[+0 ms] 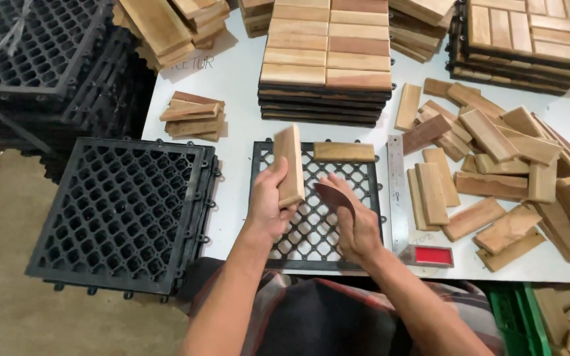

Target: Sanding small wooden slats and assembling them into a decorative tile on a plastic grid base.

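Slats fill very little of the black plastic grid (316,217) that lies at the near edge of the desk (239,86) in the head view: one pale wooden slat (344,151) sits crosswise along the grid's far edge, and the rest of the lattice is bare, so by my judgement the laying has only begun and nearly the whole grid is left to cover. The left hand (268,204) is clenched around a second light slat (289,165), held upright on end above the grid's left part and not yet set down. The right hand (354,221) grasps a darker, reddish-brown piece (335,196), tilted over the middle of the grid; whether it touches the lattice I cannot tell. Just right of the grid a steel ruler (397,191) lies along its side, with a small red block (433,256) at the desk's near edge. Loose slats (496,165) are heaped toward the right edge, and a smaller pile (192,115) rests near the left edge. At the far edge stands a stack of finished tiles (328,59), fully covered in slats, with more stacked at the far right corner (529,39). Beyond the desk's left edge, empty black grids (120,211) wait in a pile, with more of them heaped farther back (41,53).
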